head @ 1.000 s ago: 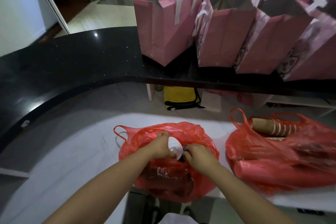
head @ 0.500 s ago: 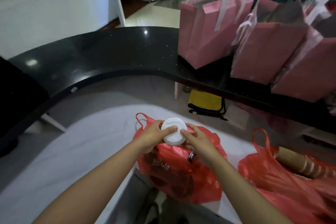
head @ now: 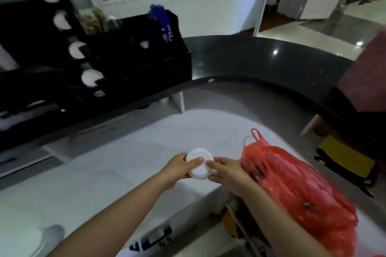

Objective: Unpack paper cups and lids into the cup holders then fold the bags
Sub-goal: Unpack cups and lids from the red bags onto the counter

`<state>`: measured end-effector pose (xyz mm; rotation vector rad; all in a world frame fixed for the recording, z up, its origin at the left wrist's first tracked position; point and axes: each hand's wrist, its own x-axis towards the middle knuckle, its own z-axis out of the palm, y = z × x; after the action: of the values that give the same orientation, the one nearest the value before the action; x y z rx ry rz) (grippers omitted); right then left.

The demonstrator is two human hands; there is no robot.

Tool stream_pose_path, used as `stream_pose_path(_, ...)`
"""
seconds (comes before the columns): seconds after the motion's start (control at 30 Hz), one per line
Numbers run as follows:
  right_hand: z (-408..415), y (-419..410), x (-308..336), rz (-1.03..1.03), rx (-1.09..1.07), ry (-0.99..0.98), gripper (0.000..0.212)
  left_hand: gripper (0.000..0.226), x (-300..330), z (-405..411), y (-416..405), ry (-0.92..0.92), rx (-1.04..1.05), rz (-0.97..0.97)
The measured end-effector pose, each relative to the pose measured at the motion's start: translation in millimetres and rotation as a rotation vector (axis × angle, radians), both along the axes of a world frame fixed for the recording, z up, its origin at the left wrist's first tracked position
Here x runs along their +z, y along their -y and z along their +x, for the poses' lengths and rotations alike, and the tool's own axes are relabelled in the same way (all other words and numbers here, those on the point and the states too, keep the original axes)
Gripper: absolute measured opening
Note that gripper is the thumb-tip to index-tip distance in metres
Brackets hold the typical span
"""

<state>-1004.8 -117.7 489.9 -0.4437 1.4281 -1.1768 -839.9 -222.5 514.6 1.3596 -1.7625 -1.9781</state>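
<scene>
dim indoor | window light from rear | glare on counter (head: pixel 275 52) | motion blur | wide-angle bend

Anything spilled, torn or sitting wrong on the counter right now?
Nothing stands out. Both hands, left hand and right hand, hold the white lids; the red plastic bag sits at the counter's edge, too blurred to check.

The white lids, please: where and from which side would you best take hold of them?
Grip the white lids at the round rim, from opposite sides, as the left hand and right hand do now; the flat round shape offers no handle.
</scene>
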Motion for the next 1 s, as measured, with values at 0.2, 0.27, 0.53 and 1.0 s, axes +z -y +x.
stream_pose_path(0.2,123.8,71.4,-9.9,0.071,0.230,0.070,0.034,0.040,-9.0,152.5,36.0,0.037,0.167,0.014)
stream_pose_path(0.27,163.6,91.9,-17.4,0.092,0.276,0.085,0.032,0.034,-13.6,201.0,43.7,0.079,0.235,-0.035)
stream_pose_path(0.53,297.4,127.8,-59.2,0.265,0.464,0.085,0.037,0.026,-41.7,373.5,43.6,0.554,0.244,-0.534)
stream_pose_path(1.0,378.8,135.0,-81.7,0.148,0.952,-0.929,0.051,0.065,-85.7,415.4,29.4,0.805,-0.281,-0.746)
